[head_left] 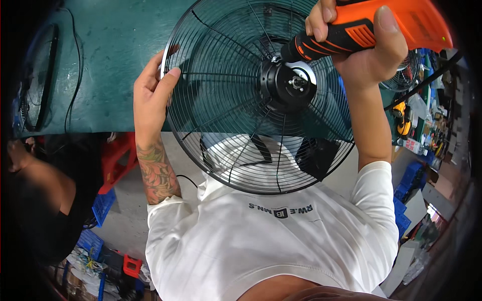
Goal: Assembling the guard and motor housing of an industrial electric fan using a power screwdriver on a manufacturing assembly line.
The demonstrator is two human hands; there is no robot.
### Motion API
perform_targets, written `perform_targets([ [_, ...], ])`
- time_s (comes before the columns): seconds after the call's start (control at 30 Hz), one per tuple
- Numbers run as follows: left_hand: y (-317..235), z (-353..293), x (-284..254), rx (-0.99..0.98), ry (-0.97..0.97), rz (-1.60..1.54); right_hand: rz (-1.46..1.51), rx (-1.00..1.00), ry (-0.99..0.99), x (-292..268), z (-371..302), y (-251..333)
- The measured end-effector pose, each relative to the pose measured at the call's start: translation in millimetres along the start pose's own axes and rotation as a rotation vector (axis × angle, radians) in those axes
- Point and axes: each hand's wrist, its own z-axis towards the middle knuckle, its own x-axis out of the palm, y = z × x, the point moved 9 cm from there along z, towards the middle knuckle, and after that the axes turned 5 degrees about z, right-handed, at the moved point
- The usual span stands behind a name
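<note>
A round black wire fan guard (pixel 223 74) stands at the edge of the green table, with a black motor (pixel 281 93) at its centre. My left hand (pixel 154 90) grips the guard's left rim between thumb and fingers. In my right hand (pixel 369 60) is an orange and black power screwdriver (pixel 341 37), held from the right with fingers wrapped round its body. Its tip points down-left at the motor's upper edge, close to a small shiny metal piece (pixel 275 58). Whether the tip touches a screw is too small to tell.
The green table (pixel 115 40) bears another fan guard (pixel 42 75) and a black cable (pixel 79 75) at left. A person (pixel 45 185) is at the far left, near a red stool (pixel 118 160). A yellow drill (pixel 401 118) and blue bins (pixel 409 180) lie right.
</note>
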Motion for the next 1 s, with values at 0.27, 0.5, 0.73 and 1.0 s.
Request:
perform_targets([
  [0.27,3.4,4.2,0.7,-0.015,-0.014,-0.006,0.125,0.085,0.188,6.1,1.3,-15.8],
  [0.5,3.3,9.9,5.1,-0.017,-0.015,-0.078,0.125,0.144,0.088,-6.2,-3.2,-18.2],
  [0.73,5.7,12.0,7.7,-0.007,-0.033,-0.142,0.152,0.151,0.151,-3.7,-0.7,-20.3],
  [1.0,10.1,11.5,8.9,-0.017,-0.042,-0.219,0.151,0.182,0.111,-0.4,-6.4,-27.4],
])
